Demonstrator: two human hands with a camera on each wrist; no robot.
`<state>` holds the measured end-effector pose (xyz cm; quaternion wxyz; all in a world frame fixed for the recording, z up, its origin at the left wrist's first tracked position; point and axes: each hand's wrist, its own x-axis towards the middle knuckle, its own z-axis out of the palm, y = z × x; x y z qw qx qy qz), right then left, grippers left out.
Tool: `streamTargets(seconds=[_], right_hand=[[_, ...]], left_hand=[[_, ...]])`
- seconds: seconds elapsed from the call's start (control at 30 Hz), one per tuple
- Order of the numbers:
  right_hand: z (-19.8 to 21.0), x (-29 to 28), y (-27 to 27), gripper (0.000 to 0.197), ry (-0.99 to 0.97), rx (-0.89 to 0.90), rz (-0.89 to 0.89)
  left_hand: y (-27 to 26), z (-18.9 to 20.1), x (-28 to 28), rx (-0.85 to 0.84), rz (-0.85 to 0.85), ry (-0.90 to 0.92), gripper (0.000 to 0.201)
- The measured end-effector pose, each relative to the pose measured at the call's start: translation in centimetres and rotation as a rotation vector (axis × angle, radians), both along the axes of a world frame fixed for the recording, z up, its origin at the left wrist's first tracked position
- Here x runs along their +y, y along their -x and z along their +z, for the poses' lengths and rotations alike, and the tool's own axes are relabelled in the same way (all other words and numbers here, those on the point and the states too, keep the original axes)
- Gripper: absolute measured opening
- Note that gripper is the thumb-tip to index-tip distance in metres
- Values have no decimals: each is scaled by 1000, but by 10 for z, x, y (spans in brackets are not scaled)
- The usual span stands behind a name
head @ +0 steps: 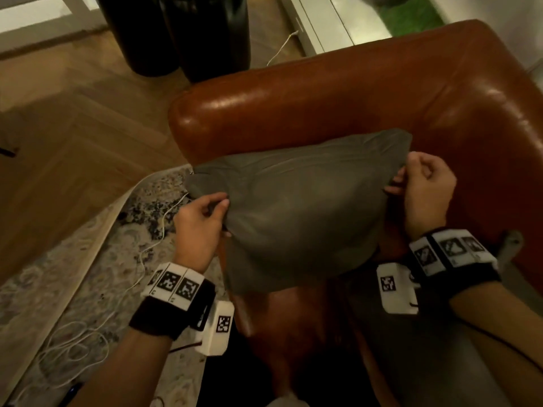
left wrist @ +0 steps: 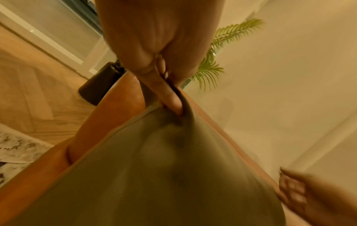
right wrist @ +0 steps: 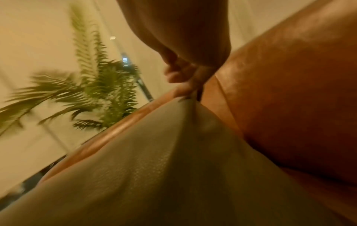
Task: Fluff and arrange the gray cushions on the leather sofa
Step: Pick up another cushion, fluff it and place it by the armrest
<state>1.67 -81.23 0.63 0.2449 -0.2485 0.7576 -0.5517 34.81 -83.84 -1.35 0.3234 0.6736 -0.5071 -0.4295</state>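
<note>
A gray cushion (head: 296, 207) hangs between both hands over the corner of the brown leather sofa (head: 352, 92). My left hand (head: 202, 218) pinches the fabric at the cushion's left edge; in the left wrist view the left hand (left wrist: 170, 97) has its thumb pressed into a fold of the gray cushion (left wrist: 154, 175). My right hand (head: 417, 177) pinches the cushion's upper right corner, and the right wrist view shows the right hand (right wrist: 191, 82) gripping a peak of the gray cushion (right wrist: 164, 168). The cushion's lower end rests near the seat.
Two dark floor vases (head: 188, 33) stand behind the sofa's armrest. A white cable (head: 147, 248) trails over a patterned rug (head: 73, 274) on the wooden floor at left. A green palm plant (right wrist: 92, 85) stands behind the sofa. Another gray cushion (head: 411, 333) lies on the seat at lower right.
</note>
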Motion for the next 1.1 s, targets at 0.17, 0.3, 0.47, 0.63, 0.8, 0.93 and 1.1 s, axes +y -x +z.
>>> streamTargets(seconds=[0.17, 0.3, 0.47, 0.63, 0.8, 0.93, 1.1], right_hand=[[-26, -3, 20, 26, -309, -36, 146], [-11, -4, 23, 35, -257, -29, 128], [-15, -48, 25, 37, -342, -53, 95], [-44, -36, 21, 23, -413, -150, 145], [-29, 34, -20, 51, -68, 551, 379], [-62, 68, -66, 48, 40, 929, 807], [-104, 30, -67, 55, -63, 1189, 878]], left_hand=[[-2, -1, 1, 23, 34, -62, 20], [-16, 8, -1, 126, 14, -175, 16], [-4, 6, -39, 173, 69, -315, 12], [2, -23, -29, -127, 62, -186, 10], [30, -3, 22, -490, 114, 0, 70], [82, -30, 80, -816, -516, 497, 60], [88, -88, 72, -1027, -745, 559, 67]])
